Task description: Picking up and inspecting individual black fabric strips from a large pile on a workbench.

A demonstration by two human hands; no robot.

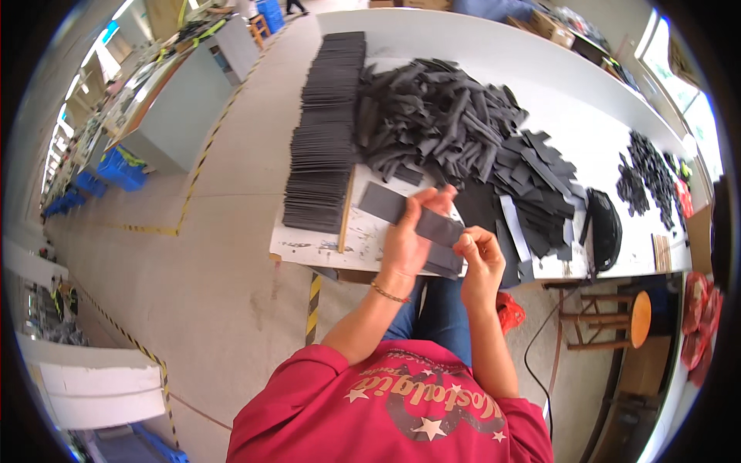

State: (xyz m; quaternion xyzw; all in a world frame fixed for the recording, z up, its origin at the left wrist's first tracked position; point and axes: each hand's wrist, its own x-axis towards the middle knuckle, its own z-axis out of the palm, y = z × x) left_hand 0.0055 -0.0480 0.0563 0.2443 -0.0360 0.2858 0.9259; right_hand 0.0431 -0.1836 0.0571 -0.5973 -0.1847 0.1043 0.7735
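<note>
My left hand (409,243) holds a flat dark grey strip (441,229), its thumb lying across the front and its fingers behind. The right end of that strip is pinched between the thumb and fingers of my right hand (482,261). A dark grey flat length (384,202) extends to the left of my left hand; whether it is the same strip I cannot tell. Below the held strip another dark piece (444,261) shows between my hands, at the table's front edge. Just left of my hands stands a long row of tightly stacked dark pieces (323,131).
Beyond my hands, a heap of loose curled dark pieces (440,116) covers the white table (587,112). Flatter pieces (536,181) lie to the right, beside a black rounded object (604,231). A wooden strip (347,208) edges the row. A stool (639,319) stands at right.
</note>
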